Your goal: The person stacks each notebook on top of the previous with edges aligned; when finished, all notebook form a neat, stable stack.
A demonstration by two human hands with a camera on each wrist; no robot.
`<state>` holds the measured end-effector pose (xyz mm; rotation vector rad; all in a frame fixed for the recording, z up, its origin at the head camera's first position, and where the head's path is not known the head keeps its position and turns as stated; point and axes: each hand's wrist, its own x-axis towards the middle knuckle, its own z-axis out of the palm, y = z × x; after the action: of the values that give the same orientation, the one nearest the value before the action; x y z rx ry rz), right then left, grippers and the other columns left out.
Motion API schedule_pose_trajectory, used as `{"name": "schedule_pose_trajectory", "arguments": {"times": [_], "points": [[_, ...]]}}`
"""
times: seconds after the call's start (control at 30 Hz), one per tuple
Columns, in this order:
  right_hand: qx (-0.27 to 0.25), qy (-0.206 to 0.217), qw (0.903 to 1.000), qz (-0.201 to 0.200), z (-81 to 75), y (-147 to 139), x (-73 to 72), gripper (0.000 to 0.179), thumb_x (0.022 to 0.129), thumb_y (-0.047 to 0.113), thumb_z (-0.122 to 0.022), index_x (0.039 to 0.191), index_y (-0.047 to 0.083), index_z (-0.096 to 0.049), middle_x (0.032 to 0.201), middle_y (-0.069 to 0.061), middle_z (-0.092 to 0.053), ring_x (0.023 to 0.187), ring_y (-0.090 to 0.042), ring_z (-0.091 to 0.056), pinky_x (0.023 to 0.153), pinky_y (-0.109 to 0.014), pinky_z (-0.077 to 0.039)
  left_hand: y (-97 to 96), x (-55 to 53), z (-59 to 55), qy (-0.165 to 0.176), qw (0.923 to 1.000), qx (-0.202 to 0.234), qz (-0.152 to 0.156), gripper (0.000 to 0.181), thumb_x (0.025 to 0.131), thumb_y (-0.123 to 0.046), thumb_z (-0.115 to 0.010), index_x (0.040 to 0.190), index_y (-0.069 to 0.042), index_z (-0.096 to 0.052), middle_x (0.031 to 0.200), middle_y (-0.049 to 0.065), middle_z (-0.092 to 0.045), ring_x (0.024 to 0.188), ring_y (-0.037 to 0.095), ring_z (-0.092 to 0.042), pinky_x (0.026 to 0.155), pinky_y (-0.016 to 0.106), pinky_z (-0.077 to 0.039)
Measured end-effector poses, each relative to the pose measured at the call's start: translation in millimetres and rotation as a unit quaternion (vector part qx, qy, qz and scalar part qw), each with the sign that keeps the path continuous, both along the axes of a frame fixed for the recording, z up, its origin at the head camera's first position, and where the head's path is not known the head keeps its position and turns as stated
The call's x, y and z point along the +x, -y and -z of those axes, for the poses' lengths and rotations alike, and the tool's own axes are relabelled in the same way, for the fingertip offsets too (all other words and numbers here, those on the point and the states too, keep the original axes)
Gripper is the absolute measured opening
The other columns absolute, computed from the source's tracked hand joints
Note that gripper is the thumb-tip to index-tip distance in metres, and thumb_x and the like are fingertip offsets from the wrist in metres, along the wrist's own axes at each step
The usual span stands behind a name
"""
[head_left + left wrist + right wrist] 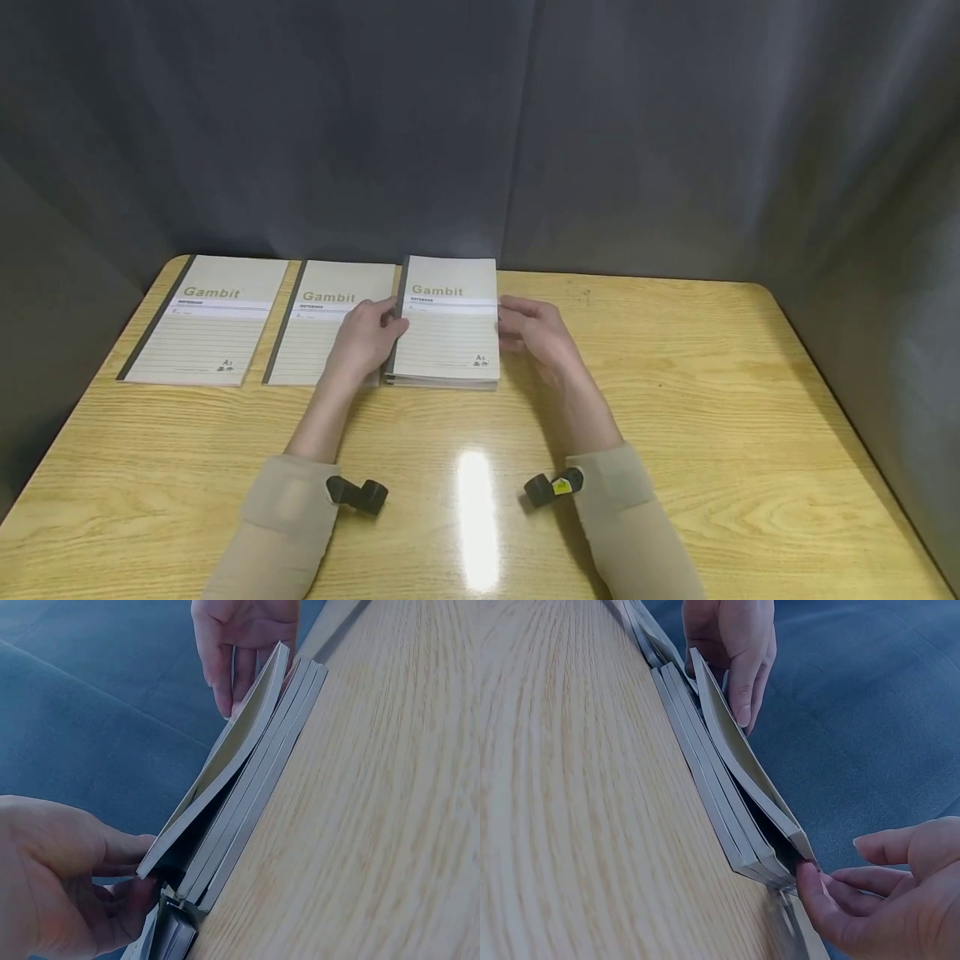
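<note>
At the middle back of the table a white "Gambit" notebook (446, 342) with a dark spine tops a stack of notebooks (253, 787). My left hand (367, 337) pinches its spine edge, thumb on the cover and fingers beneath. On the opposite edge, my right hand (536, 333) touches the top notebook with its fingertips, the thumb standing apart in the right wrist view. Both wrist views show the top notebook bowed, its ends lifted off the stack with a dark gap below.
Two matching notebooks lie flat to the left, one at the far left (202, 333) and one partly behind my left hand (300, 354). A wooden table (712, 417) carries everything. A dark grey curtain (375, 125) hangs behind its back edge.
</note>
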<state>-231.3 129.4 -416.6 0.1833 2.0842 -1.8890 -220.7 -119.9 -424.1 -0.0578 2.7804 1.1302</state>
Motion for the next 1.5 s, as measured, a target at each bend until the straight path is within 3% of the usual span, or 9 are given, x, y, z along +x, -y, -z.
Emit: {"name": "schedule_pose_trajectory", "arguments": {"times": [0.5, 0.6, 0.7, 0.8, 0.93, 1.17, 1.5], "points": [[0.020, -0.005, 0.9998, -0.005, -3.2, -0.2, 0.6, 0.051, 0.107, 0.016, -0.054, 0.154, -0.002, -0.043, 0.151, -0.020, -0.055, 0.133, -0.035, -0.060, 0.109, -0.044, -0.054, -2.4, 2.5, -1.1, -0.021, 0.9996, -0.018, 0.001, 0.047, 0.103, -0.023, -0.056, 0.146, -0.002, -0.057, 0.102, 0.016, -0.057, 0.090, 0.025, -0.050, 0.069, 0.030, -0.042], [0.026, -0.004, 0.9996, -0.006, -3.4, -0.5, 0.7, 0.052, 0.107, 0.017, -0.054, 0.154, -0.002, -0.043, 0.153, -0.019, -0.053, 0.135, -0.035, -0.059, 0.109, -0.044, -0.055, -2.5, 2.6, -1.2, -0.021, 0.9998, -0.005, -0.005, 0.046, 0.104, -0.024, -0.056, 0.143, 0.000, -0.059, 0.111, 0.020, -0.059, 0.098, 0.030, -0.056, 0.077, 0.038, -0.052], [0.031, -0.003, 0.9995, -0.007, -3.7, -0.4, 0.7, 0.052, 0.107, 0.017, -0.054, 0.153, -0.002, -0.043, 0.155, -0.019, -0.051, 0.136, -0.034, -0.058, 0.108, -0.043, -0.055, -2.9, 2.8, -1.9, -0.020, 0.9996, 0.013, -0.012, 0.048, 0.105, -0.026, -0.056, 0.144, 0.002, -0.057, 0.128, 0.027, -0.061, 0.117, 0.041, -0.061, 0.095, 0.053, -0.057], [0.032, 0.001, 0.9995, -0.007, -5.0, 0.0, 1.1, 0.052, 0.107, 0.017, -0.054, 0.154, -0.002, -0.043, 0.155, -0.019, -0.051, 0.135, -0.034, -0.058, 0.108, -0.043, -0.055, -3.3, 2.6, -3.2, -0.013, 0.9997, 0.021, -0.009, 0.054, 0.105, -0.028, -0.055, 0.148, 0.004, -0.050, 0.144, 0.029, -0.056, 0.136, 0.046, -0.055, 0.111, 0.061, -0.048], [0.033, 0.003, 0.9994, -0.007, -6.8, 0.6, 1.4, 0.053, 0.107, 0.016, -0.054, 0.154, -0.003, -0.042, 0.155, -0.020, -0.051, 0.134, -0.033, -0.060, 0.109, -0.042, -0.055, -4.2, 1.9, -4.3, -0.007, 0.9998, 0.021, -0.001, 0.055, 0.106, -0.030, -0.054, 0.149, 0.003, -0.049, 0.153, 0.028, -0.050, 0.145, 0.045, -0.047, 0.119, 0.060, -0.041], [0.031, 0.002, 0.9995, -0.007, -6.3, 0.3, 0.0, 0.054, 0.106, 0.016, -0.055, 0.154, -0.004, -0.040, 0.159, -0.019, -0.047, 0.137, -0.033, -0.058, 0.111, -0.042, -0.053, -6.8, 1.5, -4.9, -0.006, 0.9996, 0.028, 0.004, 0.055, 0.107, -0.032, -0.052, 0.151, 0.002, -0.048, 0.155, 0.026, -0.049, 0.149, 0.043, -0.041, 0.122, 0.059, -0.036], [0.030, -0.005, 0.9993, -0.022, -5.5, 3.9, 2.9, 0.060, 0.105, 0.016, -0.056, 0.157, -0.004, -0.034, 0.164, -0.020, -0.039, 0.148, -0.032, -0.046, 0.120, -0.041, -0.045, -8.1, 3.5, -7.8, -0.003, 0.9990, 0.045, -0.005, 0.058, 0.107, -0.032, -0.050, 0.153, 0.002, -0.043, 0.154, 0.026, -0.049, 0.148, 0.042, -0.043, 0.120, 0.058, -0.038]]}}
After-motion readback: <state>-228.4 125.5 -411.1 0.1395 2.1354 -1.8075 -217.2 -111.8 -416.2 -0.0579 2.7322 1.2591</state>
